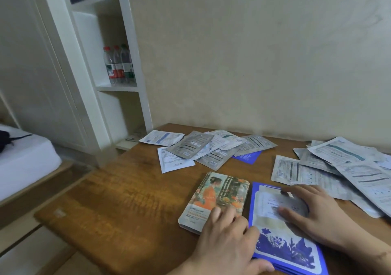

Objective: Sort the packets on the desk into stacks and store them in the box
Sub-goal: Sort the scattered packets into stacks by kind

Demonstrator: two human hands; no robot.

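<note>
— Well, fingers first?
— Left hand: fingers straight, close together, tips pressing the near edge of the orange-picture packet stack. Right hand: fingers spread flat on the blue-and-white packet stack, thumb lying across its pale panel.
— And further out?
— Both stacks side by side on the wooden desk, nearly touching. Beyond, loose grey and white packets scattered mid-desk; another heap of packets to the right. Water bottles on the white shelf.

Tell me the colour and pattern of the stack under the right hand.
Blue and white with a flower print, on the blue stack; head view.
</note>
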